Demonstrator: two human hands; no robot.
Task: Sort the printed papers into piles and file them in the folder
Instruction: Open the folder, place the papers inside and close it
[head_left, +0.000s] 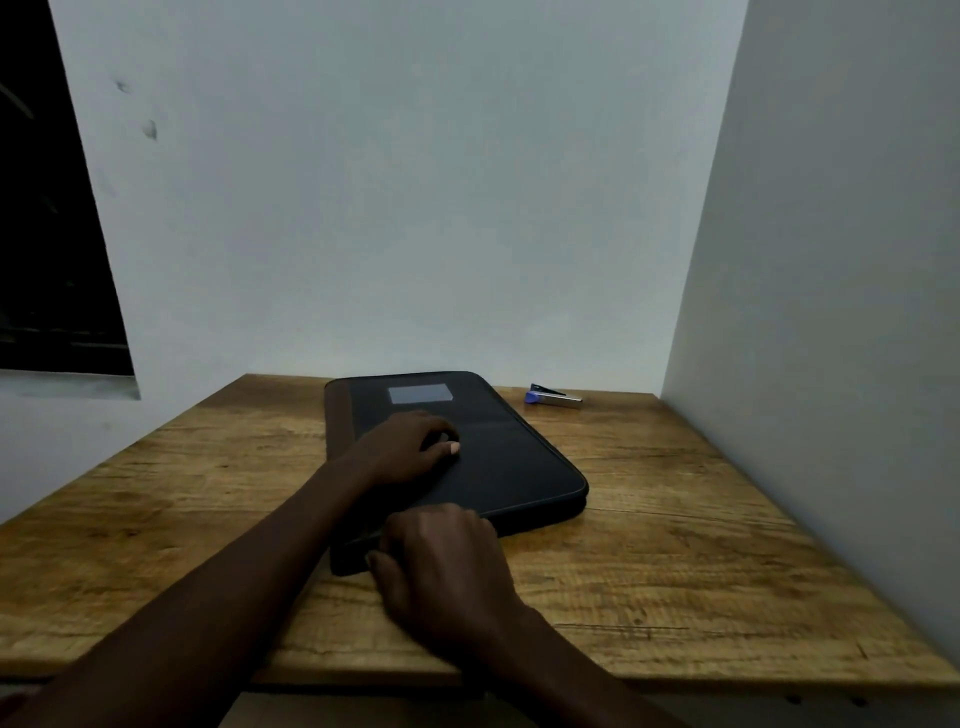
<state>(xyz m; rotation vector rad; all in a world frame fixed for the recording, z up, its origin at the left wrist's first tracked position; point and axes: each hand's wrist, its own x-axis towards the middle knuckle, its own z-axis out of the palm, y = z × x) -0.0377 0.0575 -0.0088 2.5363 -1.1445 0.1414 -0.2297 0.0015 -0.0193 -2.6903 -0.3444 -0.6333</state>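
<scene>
A black zip folder (519, 457) with a pale label window (420, 393) lies closed on the wooden table (675, 545), running from the wall towards me. My left hand (405, 449) rests on top of the folder near its middle, fingers loosely bent, holding nothing. My right hand (441, 561) is at the folder's near edge, its fingers curled over that edge and its thumb against the near left corner. What its fingertips pinch is hidden. No printed papers are in view.
A blue and silver stapler (553, 397) lies at the back of the table, right of the folder. A wall stands close behind the table and another along its right side. A dark window is at far left.
</scene>
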